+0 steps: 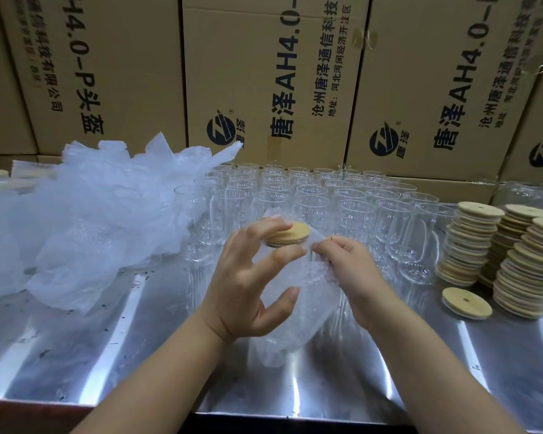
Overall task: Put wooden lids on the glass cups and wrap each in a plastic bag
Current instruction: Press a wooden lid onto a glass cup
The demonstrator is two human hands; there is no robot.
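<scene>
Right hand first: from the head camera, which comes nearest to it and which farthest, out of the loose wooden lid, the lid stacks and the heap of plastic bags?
From the right hand:
1. Loose wooden lid, lying flat on its right.
2. Lid stacks, just beyond it, further right.
3. Heap of plastic bags, far left, past the left hand.

Two hands: the left hand [248, 277] and the right hand [355, 270]. One lidded cup [290, 245] in one bag [295, 324] between them. Several dozen open cups [311, 195] stand in rows, too crowded to count exactly. Three lid stacks [496, 255], with one loose lid [466, 302] beside them. One bag heap [91, 220]. At least four boxes [264, 73] behind.
</scene>
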